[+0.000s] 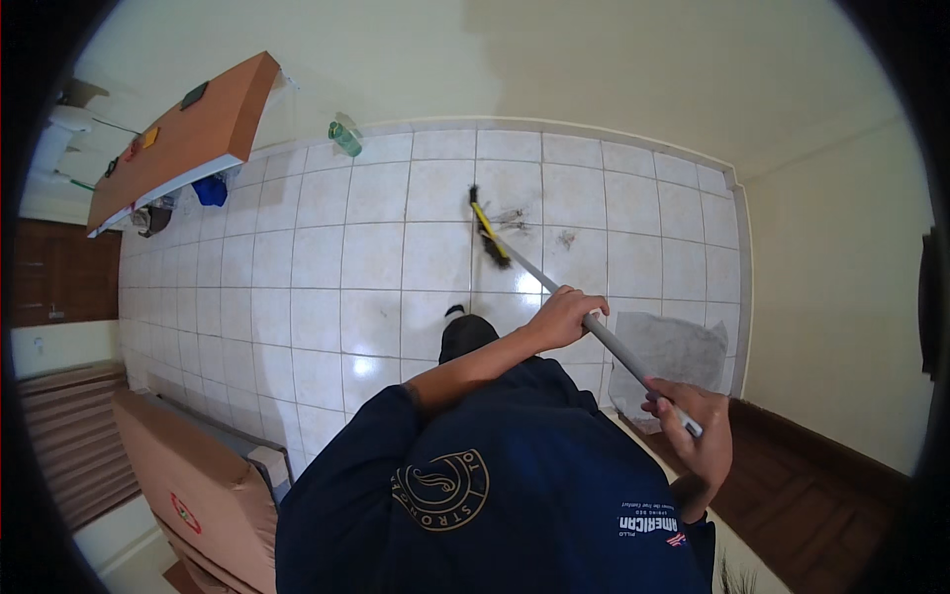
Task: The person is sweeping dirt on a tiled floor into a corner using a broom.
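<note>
A broom with a yellow-edged head and dark bristles rests on the white floor tiles. Its long grey handle runs diagonally towards my body. My left hand is closed around the middle of the handle, while my right hand grips it near the top end. Smudges of dark dust or hair lie beside the broom head, and another small patch lies to its right.
A green plastic bottle stands by the wall. At the upper left is a wooden tabletop with small items. A grey cloth mat lies at right. A brown padded piece of furniture stands lower left.
</note>
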Demonstrator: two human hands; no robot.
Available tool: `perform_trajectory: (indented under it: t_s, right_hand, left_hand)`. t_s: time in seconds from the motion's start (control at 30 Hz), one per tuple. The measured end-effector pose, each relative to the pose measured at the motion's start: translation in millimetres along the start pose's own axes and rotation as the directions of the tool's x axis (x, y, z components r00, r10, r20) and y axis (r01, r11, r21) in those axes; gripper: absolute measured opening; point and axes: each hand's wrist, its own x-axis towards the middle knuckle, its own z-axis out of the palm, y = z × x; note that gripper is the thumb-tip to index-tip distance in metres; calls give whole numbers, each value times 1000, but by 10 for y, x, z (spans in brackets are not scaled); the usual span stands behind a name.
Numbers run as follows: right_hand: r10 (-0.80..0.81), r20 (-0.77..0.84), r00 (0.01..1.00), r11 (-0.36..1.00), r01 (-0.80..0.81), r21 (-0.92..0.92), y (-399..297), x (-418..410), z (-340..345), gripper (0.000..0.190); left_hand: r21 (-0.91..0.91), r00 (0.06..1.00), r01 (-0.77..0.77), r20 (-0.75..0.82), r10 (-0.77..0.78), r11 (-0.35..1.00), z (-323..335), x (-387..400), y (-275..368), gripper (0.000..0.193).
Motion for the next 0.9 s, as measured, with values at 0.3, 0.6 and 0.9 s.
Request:
perform_trajectory:
  t_s: [0.3, 0.6, 0.9]
  right_hand:
    - [108, 170, 979, 873, -176, 454, 472, 1090, 976, 26]
    - [250, 117, 961, 963, -259, 75, 87, 1553, 839, 27]
    - [160, -123, 979, 979, -173, -110, -508, 1630, 291, 24]
  left_hand:
    - [427, 974, 222, -67, -214, 876, -597, -439, -1382, 23]
    - [262, 965, 83, 218, -142, 962, -253, 360, -1922, 20]
    - [-50, 975, -207, 71, 211, 977, -725, 1128, -1159, 25]
